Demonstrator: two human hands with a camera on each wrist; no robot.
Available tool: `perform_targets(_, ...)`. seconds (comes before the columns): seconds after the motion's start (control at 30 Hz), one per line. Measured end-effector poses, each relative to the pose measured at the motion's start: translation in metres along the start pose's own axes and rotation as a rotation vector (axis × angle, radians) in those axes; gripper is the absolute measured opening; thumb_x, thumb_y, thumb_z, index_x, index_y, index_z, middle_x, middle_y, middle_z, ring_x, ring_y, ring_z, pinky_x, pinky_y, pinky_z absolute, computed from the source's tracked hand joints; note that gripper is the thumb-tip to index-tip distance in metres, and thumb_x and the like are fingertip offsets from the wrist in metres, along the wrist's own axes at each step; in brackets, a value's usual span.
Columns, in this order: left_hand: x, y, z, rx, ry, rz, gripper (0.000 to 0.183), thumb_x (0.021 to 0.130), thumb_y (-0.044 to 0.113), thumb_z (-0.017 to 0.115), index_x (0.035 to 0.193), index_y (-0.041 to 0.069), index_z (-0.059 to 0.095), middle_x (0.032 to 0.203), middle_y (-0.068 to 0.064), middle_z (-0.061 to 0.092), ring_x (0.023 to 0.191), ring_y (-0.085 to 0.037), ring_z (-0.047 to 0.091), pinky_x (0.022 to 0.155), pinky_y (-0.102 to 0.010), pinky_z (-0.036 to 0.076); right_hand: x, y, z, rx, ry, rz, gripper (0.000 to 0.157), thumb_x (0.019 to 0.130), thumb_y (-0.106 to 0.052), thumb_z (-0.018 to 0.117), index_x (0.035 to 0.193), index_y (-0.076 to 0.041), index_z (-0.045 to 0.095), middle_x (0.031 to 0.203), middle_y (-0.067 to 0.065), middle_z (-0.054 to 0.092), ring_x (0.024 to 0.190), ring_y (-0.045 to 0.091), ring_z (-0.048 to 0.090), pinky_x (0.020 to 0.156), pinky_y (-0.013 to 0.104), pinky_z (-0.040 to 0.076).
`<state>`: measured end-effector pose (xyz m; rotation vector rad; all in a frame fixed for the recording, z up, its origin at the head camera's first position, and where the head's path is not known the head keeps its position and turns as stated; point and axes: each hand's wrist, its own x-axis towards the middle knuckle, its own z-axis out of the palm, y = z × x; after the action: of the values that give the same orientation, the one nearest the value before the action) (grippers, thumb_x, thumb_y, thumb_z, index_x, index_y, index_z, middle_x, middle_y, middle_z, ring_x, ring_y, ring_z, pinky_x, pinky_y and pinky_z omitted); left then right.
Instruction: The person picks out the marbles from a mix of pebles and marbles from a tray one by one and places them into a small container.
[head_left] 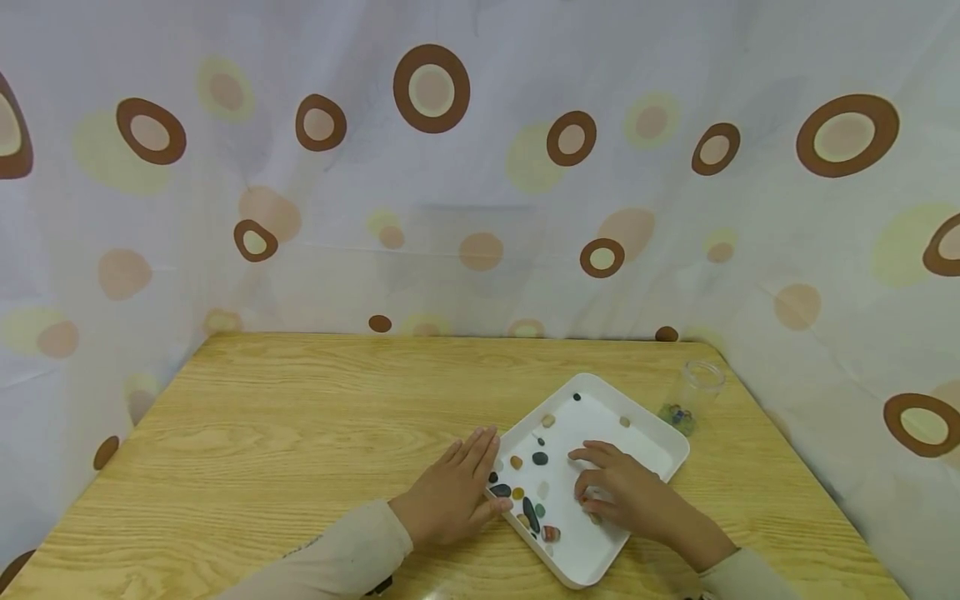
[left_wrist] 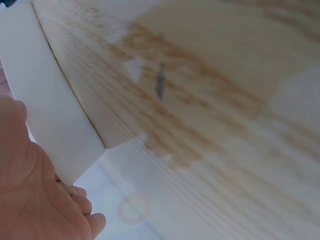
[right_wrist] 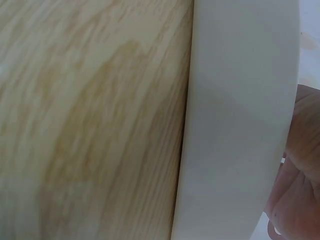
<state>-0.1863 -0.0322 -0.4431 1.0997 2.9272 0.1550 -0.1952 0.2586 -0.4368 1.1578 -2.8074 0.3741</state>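
Note:
A shallow white tray (head_left: 652, 429) lies turned at an angle on the table, with several small pebbles in it, among them a dark oval pebble (head_left: 540, 458) and a banded red-and-white one (head_left: 551, 533). My left hand (head_left: 453, 492) rests against the tray's left side, fingers extended and thumb at the rim. In the left wrist view, that hand (left_wrist: 35, 185) lies along the white outer wall. Over the right part of the tray, my right hand (head_left: 626, 492) reaches down with bent fingers. A pale pebble (head_left: 595, 518) lies beside its thumb; whether the fingertips pinch anything is unclear.
Behind the tray, at the right, a clear jar (head_left: 703, 383) stands with colourful marbles (head_left: 677, 417) at its bottom. The wooden table (head_left: 300, 417) is bordered at the back and sides by a patterned cloth (head_left: 480, 183).

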Motion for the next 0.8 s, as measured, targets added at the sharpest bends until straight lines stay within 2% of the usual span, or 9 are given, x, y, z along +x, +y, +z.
perform_targets(0.63, -0.0012, 0.0009, -0.0031, -0.009, 0.004, 0.001, 0.079, 0.100, 0.058, 0.023, 0.151, -0.002, 0.018, 0.159, -0.016, 0.015, 0.147, -0.028, 0.015, 0.116, -0.044, 0.022, 0.0035, -0.0035, -0.0022, -0.013, -0.053, 0.009, 0.018, 0.077, -0.015, 0.079, 0.079, -0.022, 0.063, 0.127, 0.013, 0.058, 0.125, 0.042, 0.046, 0.093, 0.056, 0.045)
perform_targets(0.8, -0.0009, 0.0003, -0.0034, -0.023, 0.005, 0.004, 0.078, 0.101, 0.057, 0.024, 0.151, -0.002, 0.017, 0.159, -0.016, 0.014, 0.147, -0.028, 0.015, 0.116, -0.044, 0.022, 0.0017, -0.0037, -0.0085, 0.013, -0.057, 0.062, 0.014, 0.081, -0.020, 0.076, 0.080, -0.025, 0.063, 0.129, 0.013, 0.057, 0.126, 0.042, 0.044, 0.094, 0.059, 0.043)
